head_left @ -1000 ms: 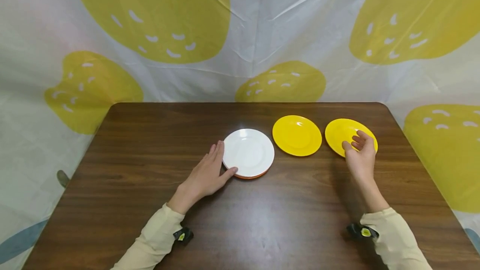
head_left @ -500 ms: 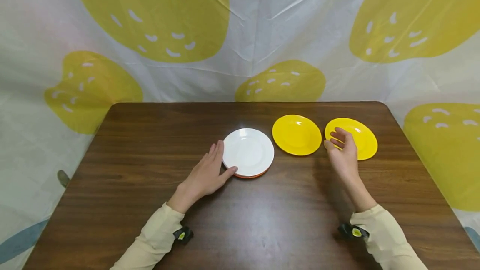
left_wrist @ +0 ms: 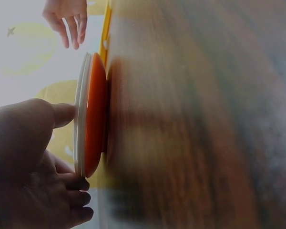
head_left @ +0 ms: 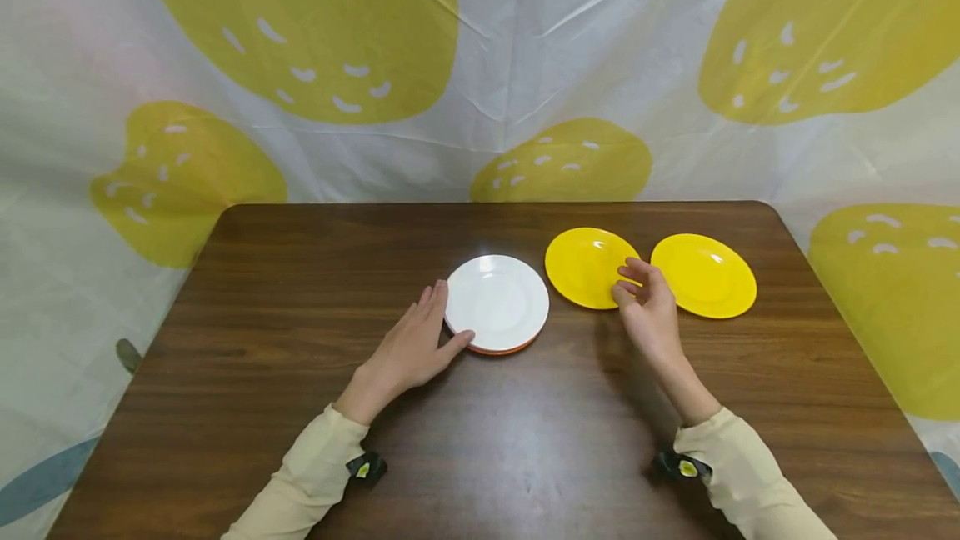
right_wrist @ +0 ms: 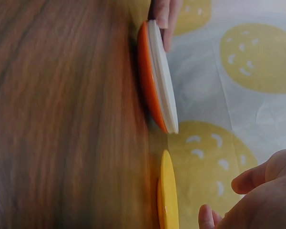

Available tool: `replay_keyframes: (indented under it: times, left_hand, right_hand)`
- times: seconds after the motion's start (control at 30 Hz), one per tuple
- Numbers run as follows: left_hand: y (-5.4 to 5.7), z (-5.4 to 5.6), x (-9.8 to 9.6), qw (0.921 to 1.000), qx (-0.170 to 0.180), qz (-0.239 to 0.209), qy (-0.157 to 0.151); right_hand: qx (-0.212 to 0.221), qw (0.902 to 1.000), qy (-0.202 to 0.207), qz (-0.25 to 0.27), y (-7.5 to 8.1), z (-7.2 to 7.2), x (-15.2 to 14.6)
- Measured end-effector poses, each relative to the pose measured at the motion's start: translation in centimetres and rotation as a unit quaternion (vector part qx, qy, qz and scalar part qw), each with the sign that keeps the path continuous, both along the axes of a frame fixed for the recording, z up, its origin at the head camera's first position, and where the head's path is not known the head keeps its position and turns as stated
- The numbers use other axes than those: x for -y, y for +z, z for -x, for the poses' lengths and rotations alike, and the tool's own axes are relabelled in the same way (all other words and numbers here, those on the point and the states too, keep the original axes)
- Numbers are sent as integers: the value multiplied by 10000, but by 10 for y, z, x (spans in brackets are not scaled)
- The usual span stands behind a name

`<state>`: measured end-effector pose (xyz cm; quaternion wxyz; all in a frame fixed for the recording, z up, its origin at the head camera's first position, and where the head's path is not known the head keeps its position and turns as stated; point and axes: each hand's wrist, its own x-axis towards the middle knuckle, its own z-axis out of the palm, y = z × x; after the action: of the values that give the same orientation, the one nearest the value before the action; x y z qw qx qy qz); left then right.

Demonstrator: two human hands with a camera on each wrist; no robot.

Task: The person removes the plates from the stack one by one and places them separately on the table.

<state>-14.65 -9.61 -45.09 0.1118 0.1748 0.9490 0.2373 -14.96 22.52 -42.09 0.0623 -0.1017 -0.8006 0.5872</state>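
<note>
A white plate [head_left: 498, 300] tops a small stack near the middle of the table, with an orange plate [left_wrist: 96, 124] beneath. The left wrist view shows more than one white rim above the orange. My left hand [head_left: 401, 361] rests against the stack's left side, fingers extended along the edge and thumb at the near rim. Loosely bent and holding nothing, my right hand [head_left: 654, 319] hovers over the near right edge of the left yellow plate [head_left: 583, 267]. Another yellow plate [head_left: 708, 277] lies flat just to its right.
All the plates are on a dark wooden table [head_left: 300, 273] with rounded far corners. A white cloth with a yellow fruit print [head_left: 495, 65] hangs behind the far edge. Each wrist carries a small black camera [head_left: 366, 469].
My right hand has moved left from above the right yellow plate to the edge of the left one. The left hand and all the plates have stayed in place.
</note>
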Motion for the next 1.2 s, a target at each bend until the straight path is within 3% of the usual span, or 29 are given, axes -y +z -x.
replay_keyframes:
  times: [0.53,0.77,0.87,1.03,1.2]
  left_hand:
    - [-3,2,4,9962,160,-780,363]
    - [-2,2,2,9924,-81,-1074,603]
    - [-3,2,2,9857,-53,-1505,753]
    - [-6,4,-1,9674,83,-2290,1081]
    - [-6,4,-2,9555,127,-2636,1320]
  right_hand:
    - [-105,9977,647,-173,-15,-3,39]
    - [158,9926,1128,-416,-19,-6,49]
    - [250,9895,1292,-589,-22,-7,53]
    - [265,9849,1474,-865,-29,-7,56]
    - [170,9844,1500,-906,-30,-7,57]
